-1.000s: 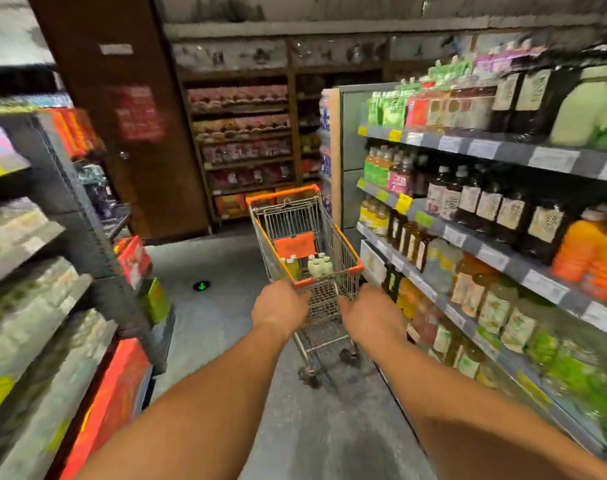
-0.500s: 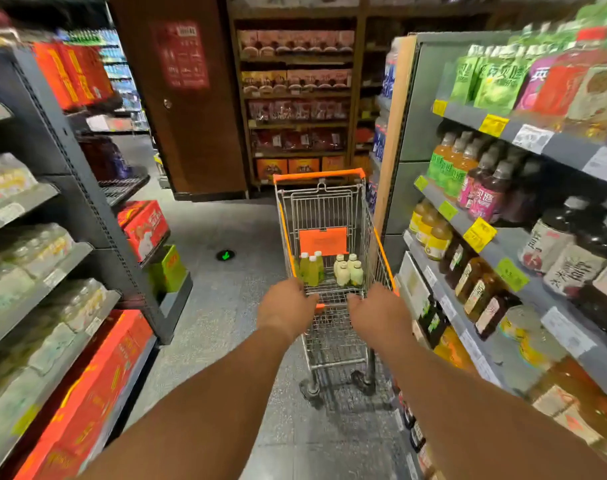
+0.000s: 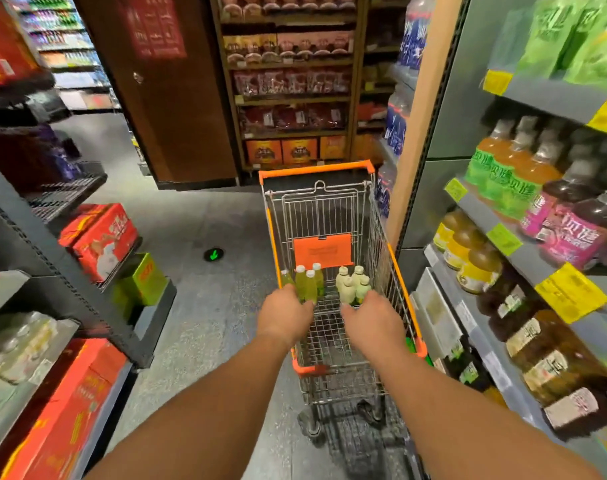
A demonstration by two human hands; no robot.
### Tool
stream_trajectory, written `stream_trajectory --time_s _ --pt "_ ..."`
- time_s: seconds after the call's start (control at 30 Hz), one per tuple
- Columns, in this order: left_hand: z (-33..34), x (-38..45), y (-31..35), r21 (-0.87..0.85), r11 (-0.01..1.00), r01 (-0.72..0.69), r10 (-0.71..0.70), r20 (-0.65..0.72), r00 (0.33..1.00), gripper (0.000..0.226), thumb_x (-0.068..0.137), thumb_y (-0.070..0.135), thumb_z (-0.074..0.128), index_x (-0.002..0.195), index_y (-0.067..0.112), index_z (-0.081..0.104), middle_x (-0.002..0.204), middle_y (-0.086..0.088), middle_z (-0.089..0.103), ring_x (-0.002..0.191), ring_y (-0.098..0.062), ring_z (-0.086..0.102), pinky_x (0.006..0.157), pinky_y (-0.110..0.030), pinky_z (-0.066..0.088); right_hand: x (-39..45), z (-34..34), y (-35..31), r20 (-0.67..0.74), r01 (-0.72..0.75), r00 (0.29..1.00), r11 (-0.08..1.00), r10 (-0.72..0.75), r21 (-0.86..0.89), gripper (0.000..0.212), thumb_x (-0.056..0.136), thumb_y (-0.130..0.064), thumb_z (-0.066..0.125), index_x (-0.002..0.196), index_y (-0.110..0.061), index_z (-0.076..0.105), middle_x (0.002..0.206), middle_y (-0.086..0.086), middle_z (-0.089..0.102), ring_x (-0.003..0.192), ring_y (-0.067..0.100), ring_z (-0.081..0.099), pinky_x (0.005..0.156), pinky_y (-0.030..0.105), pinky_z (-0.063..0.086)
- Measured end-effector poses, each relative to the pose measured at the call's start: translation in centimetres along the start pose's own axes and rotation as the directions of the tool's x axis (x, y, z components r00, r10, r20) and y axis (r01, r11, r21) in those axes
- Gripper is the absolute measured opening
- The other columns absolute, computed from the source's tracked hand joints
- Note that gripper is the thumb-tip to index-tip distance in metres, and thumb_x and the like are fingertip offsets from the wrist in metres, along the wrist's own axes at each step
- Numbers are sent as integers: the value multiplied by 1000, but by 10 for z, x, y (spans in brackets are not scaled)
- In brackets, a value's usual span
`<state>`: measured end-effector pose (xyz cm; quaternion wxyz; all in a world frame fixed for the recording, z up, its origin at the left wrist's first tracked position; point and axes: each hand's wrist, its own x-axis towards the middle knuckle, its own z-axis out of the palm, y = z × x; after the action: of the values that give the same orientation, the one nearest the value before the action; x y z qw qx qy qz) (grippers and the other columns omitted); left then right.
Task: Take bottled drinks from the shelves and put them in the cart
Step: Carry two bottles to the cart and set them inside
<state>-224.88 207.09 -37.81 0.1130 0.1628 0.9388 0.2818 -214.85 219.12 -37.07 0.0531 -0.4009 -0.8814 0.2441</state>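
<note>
- Right of the right hand (image 3: 373, 325), drink shelves (image 3: 524, 244) run along the aisle, close beside the cart (image 3: 330, 209); they carry orange, dark and pink-labelled bottles (image 3: 569, 230) with yellow price tags.
- Left of the left hand (image 3: 284, 317), grey racks (image 3: 70, 271) hold red boxes (image 3: 101, 237), a green box (image 3: 142, 282) and pale packs.
- Ahead of both hands, past the cart's far end, stand a brown door (image 3: 177, 98) and wooden shelves (image 3: 291, 81) of packaged food.
- On the floor (image 3: 208, 323) left of and beyond the left hand is a small green arrow mark (image 3: 213, 254).
- Both hands reach to the cart's near end, fingers curled downward there; the handle itself is hidden under them, so whether each grip clamps it cannot be told.
- The cart is wire with orange trim and an orange card on its inner panel.
- Just beyond the left hand, inside the cart, stand four green bottles (image 3: 307, 282); just beyond the right hand stand pale bottles (image 3: 352, 284). All are upright, in two clusters.
</note>
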Motion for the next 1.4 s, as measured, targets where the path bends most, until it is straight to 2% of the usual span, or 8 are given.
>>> stream_trajectory --time_s 0.37,0.5,0.63,0.8,0.93,1.03,1.2,1.4 --pt "48 174 3 54 995 78 -79 20 997 42 90 44 64 125 20 60 113 -5 70 103 -27 64 77 -30 46 180 67 -17 152 30 988 998 -23 -46 50 95 -50 48 126 -11 48 121 11 57 101 32 64 69 35 48" --pt "84 234 8 6 984 180 -180 65 982 27 91 43 62 110 25 60 79 11 58 73 -15 52 67 -26 41 259 94 -7 199 14 980 998 -2 -61 49 96 -49 47 126 -11 48 123 10 55 99 31 63 65 33 44" --pt "139 293 21 8 974 227 -226 146 963 19 89 41 63 94 24 56 97 -6 71 78 -25 59 68 -26 42 328 128 21 202 -95 974 994 104 -53 52 95 -47 49 131 -9 43 123 13 53 96 35 64 62 30 39" --pt "217 355 19 41 980 197 -201 265 943 33 90 42 61 112 17 63 101 -9 70 95 -31 67 80 -34 54 392 185 65 196 -196 963 980 183 47 42 91 -36 55 120 -8 45 114 12 52 91 29 53 71 30 37" --pt "286 405 0 80 979 188 -203 321 925 38 88 41 66 116 15 59 109 -10 68 101 -32 64 73 -30 44 431 242 94 177 -235 958 971 224 46 39 85 -35 58 112 -12 41 102 7 44 84 22 42 72 29 34" --pt "342 435 -15 88 985 152 -173 355 919 42 86 38 68 117 13 57 113 -12 68 104 -33 65 73 -31 45 458 285 120 126 -167 978 986 169 -31 32 88 -32 56 112 -14 47 105 9 52 88 22 51 73 29 38" --pt "425 468 -42 -4 994 109 -98 410 907 33 87 36 65 113 16 58 114 -12 68 103 -32 66 80 -33 52 501 348 156 349 -88 917 952 193 -293 21 94 -19 50 105 -15 68 102 6 68 98 28 60 86 37 51" --pt "480 483 -61 -187 973 135 -45 419 907 47 77 45 76 117 25 60 114 -3 69 103 -24 66 90 -40 54 514 398 173 266 -250 908 929 322 -273 29 93 -23 51 119 -16 61 128 13 53 119 33 42 98 44 37"
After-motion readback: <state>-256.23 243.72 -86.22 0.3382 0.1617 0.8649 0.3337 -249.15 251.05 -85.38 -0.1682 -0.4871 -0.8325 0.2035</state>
